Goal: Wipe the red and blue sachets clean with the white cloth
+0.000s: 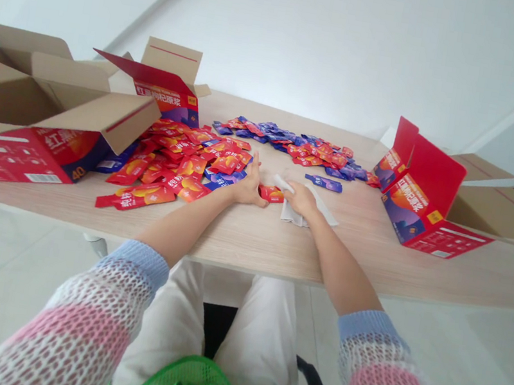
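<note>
Red sachet (270,193) lies flat on the table (250,237) between the two hands, its long axis running roughly side to side, one end toward each hand. The left hand (249,186) rests just beside it, its grip spread, fingers pointing away from the body. The right hand (302,200) sits on a crumpled white tissue (309,214), its fingers close together, their tips at the sachet's right end; whether that grip pinches it, I cannot tell. Just past that hand lies a blue sachet (324,183). A heap of red sachets (179,160) spreads to the left, and a mixed red-and-blue heap (289,142) lies farther along the table.
</note>
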A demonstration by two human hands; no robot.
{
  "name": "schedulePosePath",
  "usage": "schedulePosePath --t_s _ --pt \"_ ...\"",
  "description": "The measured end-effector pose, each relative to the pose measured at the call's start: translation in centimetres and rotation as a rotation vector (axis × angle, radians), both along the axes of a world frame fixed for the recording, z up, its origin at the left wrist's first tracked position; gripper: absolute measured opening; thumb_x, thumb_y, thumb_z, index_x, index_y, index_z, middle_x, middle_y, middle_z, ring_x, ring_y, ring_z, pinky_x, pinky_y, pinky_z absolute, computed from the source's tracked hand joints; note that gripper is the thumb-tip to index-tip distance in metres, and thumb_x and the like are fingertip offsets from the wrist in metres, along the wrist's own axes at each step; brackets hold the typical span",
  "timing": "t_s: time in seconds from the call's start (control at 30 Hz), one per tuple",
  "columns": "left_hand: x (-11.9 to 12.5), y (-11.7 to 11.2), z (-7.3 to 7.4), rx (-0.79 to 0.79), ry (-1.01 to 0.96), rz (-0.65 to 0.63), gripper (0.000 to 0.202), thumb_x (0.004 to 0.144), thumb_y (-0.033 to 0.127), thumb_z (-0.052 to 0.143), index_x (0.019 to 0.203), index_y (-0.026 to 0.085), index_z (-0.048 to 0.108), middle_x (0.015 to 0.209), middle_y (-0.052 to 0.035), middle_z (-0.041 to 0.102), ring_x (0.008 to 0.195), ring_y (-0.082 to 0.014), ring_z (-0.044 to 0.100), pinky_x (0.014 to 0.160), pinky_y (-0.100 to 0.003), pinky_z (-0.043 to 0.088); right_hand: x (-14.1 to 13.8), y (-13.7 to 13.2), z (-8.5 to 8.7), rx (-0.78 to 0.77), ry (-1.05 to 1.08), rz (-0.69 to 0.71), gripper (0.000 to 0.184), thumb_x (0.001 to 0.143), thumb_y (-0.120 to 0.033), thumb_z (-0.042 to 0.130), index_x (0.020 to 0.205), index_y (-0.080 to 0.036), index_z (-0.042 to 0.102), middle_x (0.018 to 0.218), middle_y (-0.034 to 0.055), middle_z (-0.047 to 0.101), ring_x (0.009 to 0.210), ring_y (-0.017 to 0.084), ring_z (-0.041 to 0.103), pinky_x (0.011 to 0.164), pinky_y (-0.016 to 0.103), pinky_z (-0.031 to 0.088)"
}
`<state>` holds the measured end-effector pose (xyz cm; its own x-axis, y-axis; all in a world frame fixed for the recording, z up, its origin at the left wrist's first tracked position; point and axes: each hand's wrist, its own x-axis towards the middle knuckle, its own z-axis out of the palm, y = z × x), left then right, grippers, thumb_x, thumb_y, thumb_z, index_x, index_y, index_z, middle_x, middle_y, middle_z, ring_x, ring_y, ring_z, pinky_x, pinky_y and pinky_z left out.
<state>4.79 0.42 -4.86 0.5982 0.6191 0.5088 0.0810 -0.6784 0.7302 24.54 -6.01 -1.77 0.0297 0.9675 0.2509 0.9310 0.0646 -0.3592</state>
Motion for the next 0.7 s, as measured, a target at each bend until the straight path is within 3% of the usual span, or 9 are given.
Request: schedulePosePath --t_s 0.2,0.4,0.7 --pt "0.0 0.6 -0.1 0.118 0.047 0.077 0.15 0.047 0.026 0.079 0.134 0.009 -0.042 0.148 -0.0275 0.015 0.139 -0.0395 0.014 0.109 -0.055 0.017 -4.1 -0.5 0.0 -0.012 -0.029 -0.08 0.037 0.087 -0.04 0.051 0.119 -0.022 0.055 0.103 0.0088 0.068 0.091 0.025 0.062 0.072 0.03 0.042" --pt "0.0 0.5 -0.3 0.072 0.07 0.056 0.147 0.049 0.026 0.077 0.136 0.008 -0.041 0.146 -0.0279 -0.001 0.139 -0.0401 0.007 0.109 -0.05 0.02 -4.0 0.4 0.8 -0.099 -0.088 0.139 0.027 0.09 -0.039 0.049 0.106 -0.025 0.065 0.099 0.006 0.069 0.091 0.023 0.062 0.072 0.027 0.04" --pt "0.1 0.3 -0.2 0.057 0.047 0.07 0.15 0.046 0.026 0.079 0.136 0.007 -0.04 0.144 -0.0282 0.003 0.137 -0.0394 0.011 0.108 -0.05 0.019 -2.5 1.4 1.0 -0.149 -0.098 0.46 0.024 0.089 -0.033 0.05 0.086 -0.016 0.067 0.084 0.0065 0.066 0.073 0.017 0.057 0.067 0.024 0.037"
